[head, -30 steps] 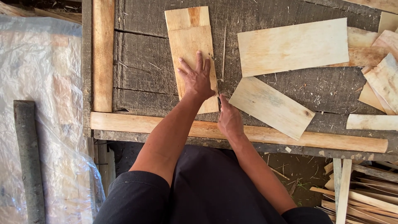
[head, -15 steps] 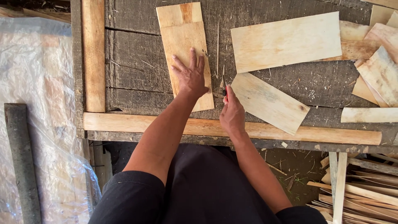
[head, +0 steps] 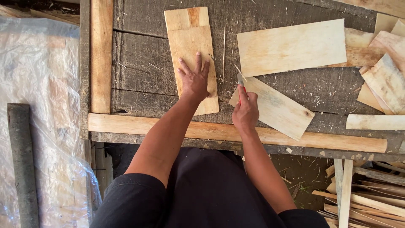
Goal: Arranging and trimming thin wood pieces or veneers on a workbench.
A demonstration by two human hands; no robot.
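Note:
My left hand point(head: 194, 78) lies flat, fingers spread, on a long thin wood sheet point(head: 192, 42) that rests lengthwise on the dark plank table point(head: 143, 63). My right hand point(head: 246, 110) is closed around a small red-handled knife point(head: 240, 84), its blade pointing away from me, just right of that sheet. A thin cut sliver point(head: 223, 55) lies beside the sheet's right edge. Under the right hand sits another slanted wood sheet point(head: 280, 107).
A large pale sheet point(head: 293, 46) and several overlapping sheets point(head: 386, 71) lie to the right. Wooden battens frame the table at the front point(head: 329, 141) and left point(head: 101, 55). Clear plastic point(head: 38, 105) covers the left; a pile of wood strips point(head: 363, 194) lies below right.
The right hand with the knife has moved slightly right and away from the sheet's edge. The left hand stays pressed on the sheet.

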